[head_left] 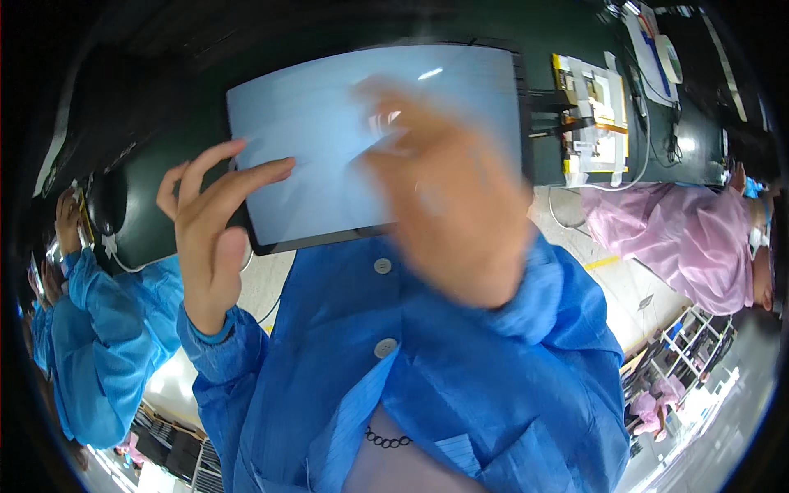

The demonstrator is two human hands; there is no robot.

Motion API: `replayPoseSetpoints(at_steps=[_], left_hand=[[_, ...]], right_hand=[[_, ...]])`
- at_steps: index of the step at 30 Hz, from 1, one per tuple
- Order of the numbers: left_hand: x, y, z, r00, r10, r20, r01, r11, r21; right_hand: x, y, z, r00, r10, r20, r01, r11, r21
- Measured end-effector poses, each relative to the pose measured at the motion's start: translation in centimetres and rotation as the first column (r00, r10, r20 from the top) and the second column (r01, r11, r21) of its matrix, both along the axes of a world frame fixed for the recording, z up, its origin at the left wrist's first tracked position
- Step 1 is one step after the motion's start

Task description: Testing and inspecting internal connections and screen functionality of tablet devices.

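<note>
A flat screen panel [308, 107] with a pale blue-grey face and a dark frame lies on the dark green bench before me. At its left side is my left hand [209, 209], fingers stretched and apart. The index fingertip is over the panel's face, and the thumb is by the lower left edge; whether they touch cannot be told. Over the middle and right of the panel is my right hand [460, 197], smeared by motion. Its fingers are too blurred to show whether they hold anything.
Right of the panel lies a yellow-edged board [593, 123] with white tape and cables. A tape roll [672, 59] lies farther right. A person in a blue sleeve [119, 320] works at left, and one in pink [666, 234] at right. The bench [148, 160] has a near edge.
</note>
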State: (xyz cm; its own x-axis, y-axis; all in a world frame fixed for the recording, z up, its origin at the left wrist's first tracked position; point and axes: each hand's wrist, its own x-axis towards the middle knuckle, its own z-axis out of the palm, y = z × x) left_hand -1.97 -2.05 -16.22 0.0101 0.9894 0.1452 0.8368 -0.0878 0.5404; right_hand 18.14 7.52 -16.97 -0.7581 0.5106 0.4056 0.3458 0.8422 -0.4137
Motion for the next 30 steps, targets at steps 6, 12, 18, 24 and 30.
replayPoseSetpoints(at_steps=[6, 12, 18, 24, 30], left_hand=[[1.1, -0.5, -1.1, 0.949, 0.088, -0.304, -0.076, 0.996, 0.053], [2.8, -0.1, -1.8, 0.940, 0.178, -0.291, -0.181, 0.983, 0.019], [6.8, 2.3, -1.8, 0.892, 0.254, -0.375, -0.206, 0.965, 0.164], [10.1, 3.5, -2.6, 0.926, 0.275, -0.258, -0.281, 0.960, 0.014], [12.8, 4.9, -1.6, 0.960, -0.205, -0.193, 0.223, 0.971, 0.080]], right_hand=[[-2.8, -5.5, -2.2, 0.755, 0.412, -0.511, -0.436, 0.897, 0.079], [5.0, -0.6, -1.1, 0.954, 0.089, -0.287, -0.125, 0.986, -0.110], [13.4, 0.6, -1.3, 0.807, -0.585, -0.078, 0.574, 0.809, -0.128], [18.8, 7.1, -0.4, 0.760, -0.640, -0.118, 0.650, 0.755, 0.089], [20.8, 19.1, -2.5, 0.742, -0.663, 0.101, 0.667, 0.745, -0.009]])
